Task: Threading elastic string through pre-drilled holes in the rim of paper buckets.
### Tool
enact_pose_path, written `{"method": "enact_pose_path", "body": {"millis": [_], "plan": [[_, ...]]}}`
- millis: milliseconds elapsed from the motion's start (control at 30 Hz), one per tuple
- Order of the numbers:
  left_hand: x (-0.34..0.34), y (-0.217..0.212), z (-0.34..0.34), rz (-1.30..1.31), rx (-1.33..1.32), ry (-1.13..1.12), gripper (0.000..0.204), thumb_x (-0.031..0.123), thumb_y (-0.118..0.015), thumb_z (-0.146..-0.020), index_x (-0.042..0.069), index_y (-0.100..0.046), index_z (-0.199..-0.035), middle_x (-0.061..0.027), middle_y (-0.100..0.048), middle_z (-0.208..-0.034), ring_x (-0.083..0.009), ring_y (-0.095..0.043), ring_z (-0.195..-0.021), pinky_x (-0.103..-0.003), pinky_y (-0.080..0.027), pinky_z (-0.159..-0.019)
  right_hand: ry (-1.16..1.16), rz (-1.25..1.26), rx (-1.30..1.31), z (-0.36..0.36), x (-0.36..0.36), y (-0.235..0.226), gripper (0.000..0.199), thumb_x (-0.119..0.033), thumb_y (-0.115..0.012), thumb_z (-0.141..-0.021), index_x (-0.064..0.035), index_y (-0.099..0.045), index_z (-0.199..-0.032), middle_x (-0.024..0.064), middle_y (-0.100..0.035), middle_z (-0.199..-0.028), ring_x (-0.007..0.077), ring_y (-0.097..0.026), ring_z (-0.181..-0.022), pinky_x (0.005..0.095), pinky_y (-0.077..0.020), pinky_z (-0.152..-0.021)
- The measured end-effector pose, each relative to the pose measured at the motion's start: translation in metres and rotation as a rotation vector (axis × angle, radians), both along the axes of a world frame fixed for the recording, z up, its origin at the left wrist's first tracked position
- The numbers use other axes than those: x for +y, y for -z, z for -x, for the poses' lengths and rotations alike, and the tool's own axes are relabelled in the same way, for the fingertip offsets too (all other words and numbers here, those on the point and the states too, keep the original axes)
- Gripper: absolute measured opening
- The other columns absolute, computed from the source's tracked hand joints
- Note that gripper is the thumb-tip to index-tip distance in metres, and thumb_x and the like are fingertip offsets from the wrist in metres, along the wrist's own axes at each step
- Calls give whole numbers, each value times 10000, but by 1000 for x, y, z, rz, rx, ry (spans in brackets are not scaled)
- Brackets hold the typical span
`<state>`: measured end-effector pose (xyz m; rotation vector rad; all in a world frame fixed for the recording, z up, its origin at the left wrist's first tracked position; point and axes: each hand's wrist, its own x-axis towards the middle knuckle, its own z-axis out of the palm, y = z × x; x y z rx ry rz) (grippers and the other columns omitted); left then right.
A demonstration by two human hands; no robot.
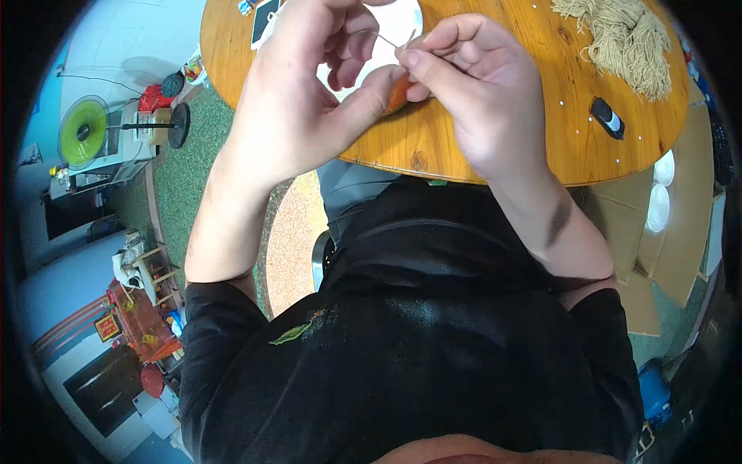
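A round wooden table (495, 147) carries a heap of tan yarn (626, 39) at one o'clock, a small black device (607, 117) at three, and a white plate (402, 19) at twelve.

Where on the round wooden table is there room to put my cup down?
The biggest bare patch of the wooden table lies between the right hand, the pile of tan yarn and the small black device. Another strip runs along the near edge below the hands. It is crowded under the left hand, where the orange piece and white plate sit.
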<state>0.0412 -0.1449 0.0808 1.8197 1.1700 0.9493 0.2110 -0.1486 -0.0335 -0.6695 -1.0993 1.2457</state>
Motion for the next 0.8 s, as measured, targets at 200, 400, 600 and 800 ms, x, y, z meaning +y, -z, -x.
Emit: {"method": "enact_pose_path", "body": {"millis": [200, 400, 600, 800], "plan": [[19, 26, 24, -718, 480, 265, 250, -29, -826, -872, 19, -750, -1105, -25, -627, -869, -125, -632, -732, -242, -507, -659, -30, 116, 66, -2, -3, -5, 117, 7, -679, -1024, 10, -641, -1134, 132, -769, -1040, 164, -748, -912, 283, -609, -847], [64, 69, -1, -1009, 7, 370, 241, -24, -810, -867, 31, -713, -1081, -69, -617, -880, -193, -612, -751, -301, -498, -663, -4, 99, 60, -1, -9, -10, 145, 13, -670, -1030, 31, -640, -1171, 134, -774, -1068, 191, -769, -984, 312, -622, -915], [25, 30, 4, -906, 142, 333, 224, -6, -830, -848, 29, -691, -1021, -120, -640, -883, -292, -632, -738, -340, -485, -651, 76, -53, -182, -4, -10, -7, 215, 98, -719, -970, 30, -650, -1162, 115, -765, -1080, 165, -763, -1027, 265, -609, -931], [14, 30, 22, -33, 272, 132, 108, 81, -686, -1062, 13, -704, -1144, 31, -659, -951, -41, -609, -859, -218, -506, -768, 337, -363, -451, -7, -8, -13, 151, 128, -738, -933, 21, -697, -1030, 59, -733, -1007, 119, -735, -948, 237, -596, -893]]}}
